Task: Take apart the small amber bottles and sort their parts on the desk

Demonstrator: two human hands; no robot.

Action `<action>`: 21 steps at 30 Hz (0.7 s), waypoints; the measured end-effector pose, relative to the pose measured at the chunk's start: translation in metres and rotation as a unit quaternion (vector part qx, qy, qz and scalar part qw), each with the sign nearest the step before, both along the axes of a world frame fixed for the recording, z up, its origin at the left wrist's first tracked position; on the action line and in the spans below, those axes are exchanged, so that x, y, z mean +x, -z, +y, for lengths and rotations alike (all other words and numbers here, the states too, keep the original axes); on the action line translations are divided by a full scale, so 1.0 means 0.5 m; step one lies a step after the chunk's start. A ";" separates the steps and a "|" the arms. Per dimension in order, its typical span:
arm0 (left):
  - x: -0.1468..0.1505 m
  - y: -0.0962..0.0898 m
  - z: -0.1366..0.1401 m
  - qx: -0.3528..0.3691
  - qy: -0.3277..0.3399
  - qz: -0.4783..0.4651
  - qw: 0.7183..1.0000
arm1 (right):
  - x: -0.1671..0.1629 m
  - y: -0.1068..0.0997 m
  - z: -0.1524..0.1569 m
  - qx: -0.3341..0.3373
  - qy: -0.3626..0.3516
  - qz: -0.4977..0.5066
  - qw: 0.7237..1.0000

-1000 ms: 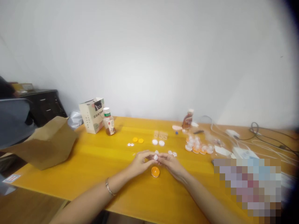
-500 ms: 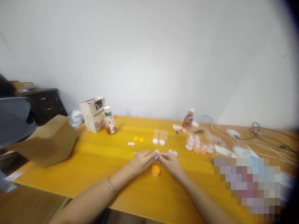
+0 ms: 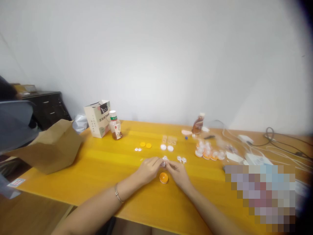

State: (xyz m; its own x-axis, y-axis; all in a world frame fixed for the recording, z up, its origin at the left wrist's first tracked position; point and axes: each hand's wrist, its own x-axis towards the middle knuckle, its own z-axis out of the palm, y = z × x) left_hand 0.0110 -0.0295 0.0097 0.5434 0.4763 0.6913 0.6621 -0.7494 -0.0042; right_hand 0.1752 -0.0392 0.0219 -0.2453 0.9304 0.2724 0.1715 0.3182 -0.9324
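Note:
My left hand [image 3: 149,169] and my right hand [image 3: 178,173] meet over the middle of the table [image 3: 144,202]. Both pinch a small white part with holes [image 3: 163,164] between their fingertips; its exact kind is too small to make out. Just below the fingers, an orange cup-shaped piece [image 3: 163,178] rests on the tabletop. White pieces with holes [image 3: 181,159] lie right of the hands. Beyond them are two white discs [image 3: 166,148], two yellow discs [image 3: 145,145], two tiny white caps [image 3: 138,149] and some clear cups [image 3: 169,140].
At the left stand a paper bag [image 3: 97,119], a bottle with a white cap [image 3: 115,125] and an open brown paper sack [image 3: 56,147]. Rightward are an amber bottle [image 3: 198,124], a cluster of orange-and-clear pieces [image 3: 207,151] and cables [image 3: 269,133]. The lower right is pixelated.
Little differs: the white part shows slightly more between the fingertips. The whole view has shifted a touch, and both hands stay in the same place over the table.

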 end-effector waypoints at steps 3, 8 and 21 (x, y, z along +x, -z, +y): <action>0.000 0.006 0.002 0.003 -0.013 0.012 1.000 | -0.001 0.003 0.001 -0.021 0.004 0.009 1.000; 0.001 0.005 -0.001 0.007 -0.014 0.011 1.000 | -0.003 0.001 0.002 -0.068 0.007 0.060 0.996; 0.003 -0.013 -0.013 -0.216 0.103 -0.171 0.956 | 0.013 -0.004 0.013 -0.135 0.011 0.069 0.988</action>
